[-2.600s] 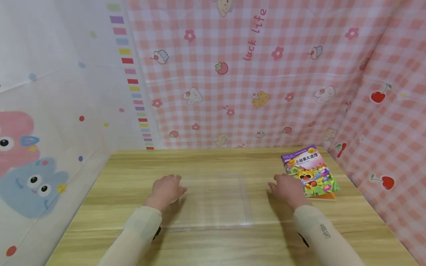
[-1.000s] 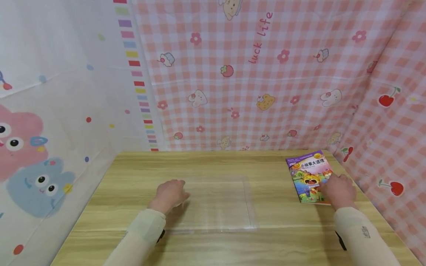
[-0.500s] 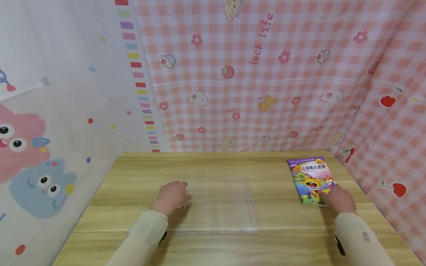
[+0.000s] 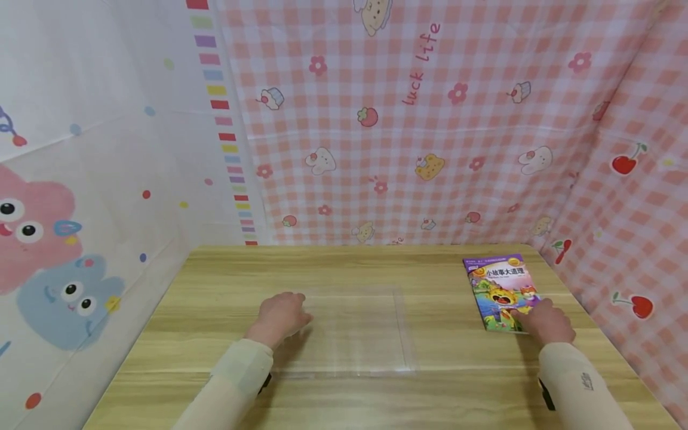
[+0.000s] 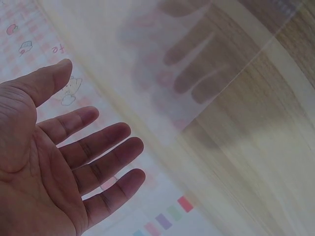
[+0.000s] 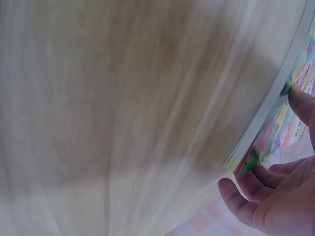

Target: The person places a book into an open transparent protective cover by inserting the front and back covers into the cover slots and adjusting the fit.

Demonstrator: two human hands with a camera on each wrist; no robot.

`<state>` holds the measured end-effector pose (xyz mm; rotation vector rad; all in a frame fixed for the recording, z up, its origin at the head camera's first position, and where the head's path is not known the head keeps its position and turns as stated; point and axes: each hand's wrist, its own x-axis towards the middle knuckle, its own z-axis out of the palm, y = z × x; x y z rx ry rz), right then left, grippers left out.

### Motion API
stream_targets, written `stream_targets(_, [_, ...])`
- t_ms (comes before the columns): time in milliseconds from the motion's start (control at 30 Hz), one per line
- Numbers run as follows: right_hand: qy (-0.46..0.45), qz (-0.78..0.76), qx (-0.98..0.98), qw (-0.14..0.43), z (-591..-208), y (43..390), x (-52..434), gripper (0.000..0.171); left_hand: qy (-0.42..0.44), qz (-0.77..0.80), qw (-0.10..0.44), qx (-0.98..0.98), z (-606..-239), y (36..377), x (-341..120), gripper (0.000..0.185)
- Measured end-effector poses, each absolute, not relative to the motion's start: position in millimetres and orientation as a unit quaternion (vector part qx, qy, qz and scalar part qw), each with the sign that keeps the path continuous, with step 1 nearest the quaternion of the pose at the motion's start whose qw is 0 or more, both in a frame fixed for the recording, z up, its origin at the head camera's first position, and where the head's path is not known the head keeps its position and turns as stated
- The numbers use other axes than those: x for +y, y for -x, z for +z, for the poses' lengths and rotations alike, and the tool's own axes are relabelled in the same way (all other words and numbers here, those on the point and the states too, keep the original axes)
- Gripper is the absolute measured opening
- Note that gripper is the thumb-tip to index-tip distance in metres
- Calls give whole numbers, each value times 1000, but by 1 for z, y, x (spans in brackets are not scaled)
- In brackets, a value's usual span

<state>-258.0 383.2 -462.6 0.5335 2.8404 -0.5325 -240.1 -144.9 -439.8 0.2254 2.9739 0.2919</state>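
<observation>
A clear plastic sheet [image 4: 357, 331] lies flat on the wooden table, its edges faint. Over the sheet's left side is my left hand [image 4: 280, 319], fingers spread and relaxed, holding nothing. In the left wrist view the glossy sheet [image 5: 147, 54] mirrors those fingers. Toward the table's back right lies a storybook [image 4: 502, 283] with a purple top band and cartoon animals. My right hand [image 4: 549, 322] holds its lower right corner. In the right wrist view the thumb rests on the book's cover [image 6: 283, 123] while bent fingers touch the edge. Whatever lies beneath the book is hidden.
The wooden table [image 4: 344, 400] runs back to a pink checked cloth [image 4: 333, 137]. White cloth [image 4: 156, 143] hangs on the left, and a cherry-print cloth [image 4: 639, 239] closes off the right side near the book.
My right hand has moved right from the book's left side to its lower right corner. The book has turned straighter, and an orange edge once showing below it is covered. My left hand barely moved.
</observation>
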Motion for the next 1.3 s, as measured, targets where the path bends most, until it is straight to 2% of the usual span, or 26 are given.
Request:
stream_targets(267, [-176, -201, 956, 119, -457, 260, 388, 87, -74, 89, 79, 990, -440, 239, -144, 52])
stream_targets(467, [-164, -211, 955, 130, -451, 263, 389, 82, -73, 90, 83, 990, -439, 239, -143, 53])
stream_targets(733, [-190, -219, 947, 137, -457, 267, 396, 88, -75, 84, 80, 990, -438, 239, -142, 51])
stream_targets(1033, [-251, -253, 925, 135, -462, 268, 395, 77, -76, 79, 82, 991, -442, 238, -140, 52])
stream_targets(1167, [-239, -249, 929, 136, -458, 267, 393, 71, -80, 76, 78, 991, -442, 240, -140, 52])
stream_targets(1300, [-222, -245, 934, 138, -452, 266, 391, 75, -84, 76, 75, 991, -443, 241, -140, 51])
